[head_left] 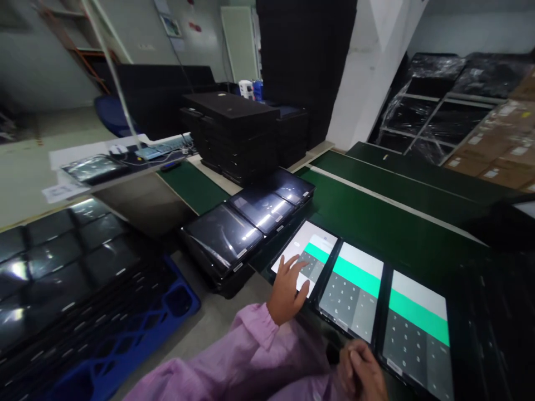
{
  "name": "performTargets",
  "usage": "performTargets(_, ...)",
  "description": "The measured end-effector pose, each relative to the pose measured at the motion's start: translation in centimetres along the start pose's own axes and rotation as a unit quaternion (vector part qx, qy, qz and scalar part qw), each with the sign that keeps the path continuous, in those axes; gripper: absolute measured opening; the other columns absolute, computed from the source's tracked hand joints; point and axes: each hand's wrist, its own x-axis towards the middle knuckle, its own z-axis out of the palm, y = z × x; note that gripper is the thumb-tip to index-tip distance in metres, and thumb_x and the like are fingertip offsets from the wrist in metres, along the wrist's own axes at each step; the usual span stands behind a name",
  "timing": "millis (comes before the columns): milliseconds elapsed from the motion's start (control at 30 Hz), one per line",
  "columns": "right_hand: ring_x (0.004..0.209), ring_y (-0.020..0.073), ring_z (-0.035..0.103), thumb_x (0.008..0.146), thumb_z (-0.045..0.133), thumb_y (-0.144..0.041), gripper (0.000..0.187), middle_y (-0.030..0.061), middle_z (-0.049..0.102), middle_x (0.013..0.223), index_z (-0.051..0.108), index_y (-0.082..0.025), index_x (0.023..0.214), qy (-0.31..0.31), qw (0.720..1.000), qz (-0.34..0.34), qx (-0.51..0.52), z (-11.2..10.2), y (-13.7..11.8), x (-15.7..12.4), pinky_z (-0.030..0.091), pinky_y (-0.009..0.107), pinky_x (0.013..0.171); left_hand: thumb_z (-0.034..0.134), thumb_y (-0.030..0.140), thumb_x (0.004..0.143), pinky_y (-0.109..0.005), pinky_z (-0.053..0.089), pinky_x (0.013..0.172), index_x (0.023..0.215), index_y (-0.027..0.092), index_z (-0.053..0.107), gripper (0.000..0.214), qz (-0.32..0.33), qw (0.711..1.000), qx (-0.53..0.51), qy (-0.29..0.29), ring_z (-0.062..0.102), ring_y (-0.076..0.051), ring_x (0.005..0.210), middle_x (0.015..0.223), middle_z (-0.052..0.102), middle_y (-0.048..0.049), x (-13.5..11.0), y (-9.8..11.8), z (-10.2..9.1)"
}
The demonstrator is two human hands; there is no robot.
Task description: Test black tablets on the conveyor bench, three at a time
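Reading the head view, the only one: left tablet (316, 252) lies directly under and just ahead of the left hand (286, 291), near the close edge of the green table (359, 209). Left hand is the nearer one; right hand (361, 368) sits off to the right, by the near ends of middle tablet (355, 274) and right tablet (418, 317).

All three tablets are side by side, screens up, long axes roughly parallel and running from the near edge in towards the table's middle. Left hand's fingers are spread apart, nothing gripped, index over the left tablet's keypad (308, 267); can't tell if the tip touches glass. Right hand's fingers are curled in, nothing visible held; can't tell how tightly closed.

Stacked glossy black panels (246, 217) sit past the left tablet, to its left.

Text: keypad digits, 1, 2, 3 legible on the middle tablet, 0 on the right one. Each screen has a green band, no words I can read. White sticker (394, 366) on the right tablet's near end and labels (242, 253) on the panels: too small to read. No brand legible.
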Motion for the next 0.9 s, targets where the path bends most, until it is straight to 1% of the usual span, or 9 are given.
performTargets(100, 0.053, 0.0115, 0.045, 0.087, 0.077, -0.059, 0.04, -0.0006, 0.055, 0.066, 0.063, -0.021, 0.083, 0.075, 0.982, -0.094, -0.148, -3.0, -1.4, 0.1, 0.034, 0.022, 0.05, 0.045, 0.021, 0.102, -0.072, 0.018, 0.127, 0.14, 0.018, 0.049, 0.038, 0.0, 0.998, 0.037, -0.047, 0.044, -0.033, 0.149, 0.139, 0.066, -0.0124, 0.6, -0.5, -0.3)
performTargets(200, 0.08, 0.0231, 0.064, 0.087, 0.072, -0.064, 0.044, 0.0073, 0.068, 0.087, 0.069, -0.02, 0.093, 0.213, 0.896, -0.21, -0.329, -7.2, -2.9, -0.2, 0.05, 0.033, 0.072, 0.044, 0.021, 0.103, -0.073, 0.016, 0.127, 0.139, 0.02, 0.051, 0.036, 0.006, 0.997, 0.041, -0.061, 0.045, -0.034, 0.148, 0.137, 0.067, -0.0115, 1.2, -0.6, -0.6)
performTargets(300, 0.103, 0.0296, 0.065, 0.095, 0.06, -0.064, 0.05, 0.0124, 0.07, 0.112, 0.068, -0.019, 0.115, 0.338, 0.801, -0.264, -0.417, -11.3, -4.5, -0.4, 0.05, 0.042, 0.09, 0.044, 0.022, 0.105, -0.071, 0.014, 0.128, 0.142, 0.022, 0.048, 0.037, 0.023, 0.999, -0.007, -0.037, 0.043, -0.032, 0.15, 0.141, 0.064, -0.0113, 1.4, 0.3, -0.3)
performTargets(367, 0.12, 0.033, 0.06, 0.097, 0.053, -0.064, 0.058, 0.0172, 0.064, 0.13, 0.063, -0.016, 0.13, 0.363, 0.761, -0.283, -0.457, -13.6, -5.1, -0.1, 0.045, 0.048, 0.103, 0.045, 0.022, 0.105, -0.068, 0.015, 0.129, 0.142, 0.022, 0.048, 0.037, 0.036, 0.997, -0.061, -0.026, 0.044, -0.03, 0.149, 0.141, 0.063, -0.0115, 1.1, 1.7, 0.4)
performTargets(433, 0.133, 0.0362, 0.053, 0.096, 0.049, -0.069, 0.071, 0.0224, 0.057, 0.142, 0.057, -0.011, 0.138, 0.359, 0.76, -0.271, -0.47, -15.3, -5.1, 0.5, 0.039, 0.053, 0.112, 0.047, 0.022, 0.105, -0.065, 0.021, 0.129, 0.141, 0.023, 0.048, 0.036, 0.043, 0.992, -0.118, -0.018, 0.047, -0.03, 0.146, 0.141, 0.061, -0.0125, 0.6, 3.5, 1.4)
performTargets(567, 0.135, 0.0379, 0.053, 0.095, 0.043, -0.075, 0.081, 0.025, 0.055, 0.145, 0.053, -0.01, 0.144, 0.353, 0.801, -0.205, -0.439, -17.0, -3.4, 1.5, 0.042, 0.054, 0.111, 0.048, 0.023, 0.104, -0.057, 0.033, 0.126, 0.14, 0.023, 0.049, 0.035, 0.045, 0.979, -0.193, -0.041, 0.053, -0.028, 0.141, 0.143, 0.06, -0.0135, 0.5, 8.1, 4.1)
performTargets(733, 0.126, 0.0339, 0.061, 0.1, 0.046, -0.068, 0.069, 0.0204, 0.063, 0.136, 0.052, -0.016, 0.146, 0.339, 0.809, -0.213, -0.431, -16.5, -2.7, 0.9, 0.05, 0.05, 0.102, 0.049, 0.018, 0.098, -0.058, 0.029, 0.129, 0.144, 0.023, 0.045, 0.046, 0.133, 0.944, -0.216, -0.21, 0.057, -0.026, 0.136, 0.136, 0.067, -0.0101, 3.7, 13.7, 8.7)
performTargets(800, 0.13, 0.0318, 0.059, 0.104, 0.046, -0.059, 0.061, 0.0194, 0.061, 0.14, 0.049, -0.017, 0.148, 0.322, 0.796, -0.258, -0.443, -16.1, -3.7, 0.9, 0.048, 0.051, 0.106, 0.051, 0.015, 0.093, -0.061, 0.031, 0.127, 0.143, 0.022, 0.048, 0.05, 0.186, 0.926, -0.187, -0.271, 0.056, -0.028, 0.137, 0.137, 0.067, -0.0104, 5.2, 15.4, 10.6)
performTargets(900, 0.131, 0.0278, 0.057, 0.108, 0.044, -0.042, 0.046, 0.0167, 0.061, 0.14, 0.048, -0.018, 0.147, 0.282, 0.748, -0.343, -0.493, -15.7, -5.6, 1.9, 0.047, 0.05, 0.109, 0.052, 0.012, 0.089, -0.065, 0.027, 0.128, 0.135, 0.02, 0.055, 0.047, 0.247, 0.912, -0.122, -0.304, 0.047, -0.032, 0.146, 0.136, 0.067, -0.0113, 6.4, 17.0, 12.9)
